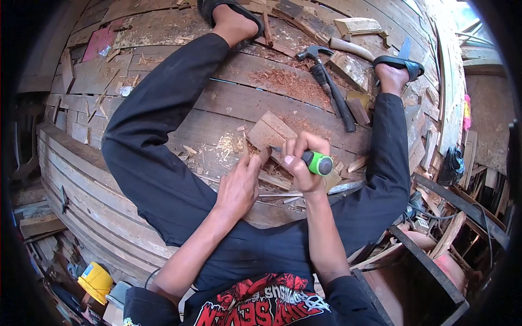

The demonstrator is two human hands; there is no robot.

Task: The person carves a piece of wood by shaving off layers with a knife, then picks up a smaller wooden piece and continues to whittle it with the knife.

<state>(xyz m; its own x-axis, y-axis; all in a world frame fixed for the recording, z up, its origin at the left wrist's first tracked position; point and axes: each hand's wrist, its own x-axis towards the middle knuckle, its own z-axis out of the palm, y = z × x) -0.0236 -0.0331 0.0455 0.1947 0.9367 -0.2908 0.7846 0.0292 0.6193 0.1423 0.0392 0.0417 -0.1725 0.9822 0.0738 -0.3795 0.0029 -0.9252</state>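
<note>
My right hand (305, 158) is wrapped round the green and black handle of a chisel (318, 162). Its short visible stretch of blade points left, towards my left hand; the tip is hard to make out. My left hand (243, 176) is closed, with a thin strip of wood (245, 145) standing up from its fingers. Just beyond both hands lies a flat wooden block (270, 130), which the left fingertips seem to touch. Pale shavings (231, 144) are scattered on the planks left of the block.
Between my outstretched legs, a claw hammer (321, 68) lies near a dark-handled tool (340, 103) and reddish wood chips (288, 81). Offcuts (359, 26) lie farther out. Stacked boards (81, 168) run along the left, near a yellow container (95, 282). A dark-edged wooden frame (429, 266) stands right.
</note>
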